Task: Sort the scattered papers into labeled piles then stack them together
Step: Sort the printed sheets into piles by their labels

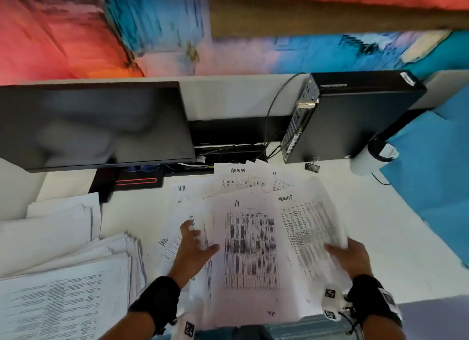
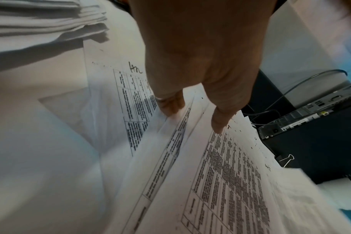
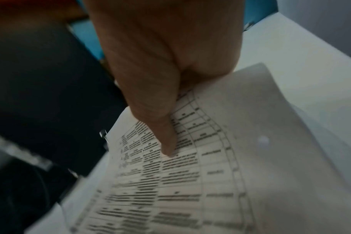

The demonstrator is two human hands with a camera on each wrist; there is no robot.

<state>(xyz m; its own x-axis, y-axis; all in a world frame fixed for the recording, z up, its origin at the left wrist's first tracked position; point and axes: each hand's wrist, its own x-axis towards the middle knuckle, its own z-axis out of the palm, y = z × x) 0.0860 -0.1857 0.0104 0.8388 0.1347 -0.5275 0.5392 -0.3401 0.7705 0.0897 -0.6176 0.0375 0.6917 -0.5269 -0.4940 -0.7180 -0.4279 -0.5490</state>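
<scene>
While the right hand (image 1: pixel 351 257) pinches the right sheet (image 1: pixel 312 235) by its near edge, the left hand (image 1: pixel 194 248), fingers spread, holds nothing and rests on the loose papers (image 1: pixel 250 246) mid-desk. Advice: read each heading, lift one sheet only.

head: bright, even light on counter (image 1: pixel 380 225); top bg smeared into red/blue blocks; monitor (image 1: pixel 96 126) shows dull reflection; wide-angle bend at edges | L wrist: well lit, soft shadow under paper stack (image 2: pixel 40 31), mild blur | R wrist: dim, heavy motion blur, print soft
</scene>
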